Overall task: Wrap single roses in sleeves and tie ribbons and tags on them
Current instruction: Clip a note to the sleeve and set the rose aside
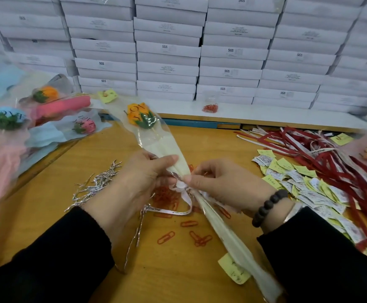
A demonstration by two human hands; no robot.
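While the left hand (139,182) grips the sleeve (169,149) below the orange rose (142,115), the right hand (224,184) pinches the ribbon (183,191); loosen either pinch and the knot may slip.

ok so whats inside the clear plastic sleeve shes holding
Inside the clear plastic sleeve sits an orange rose with green leaves on a thin stick. Lower down, cream inner paper and both hands hide the stem.
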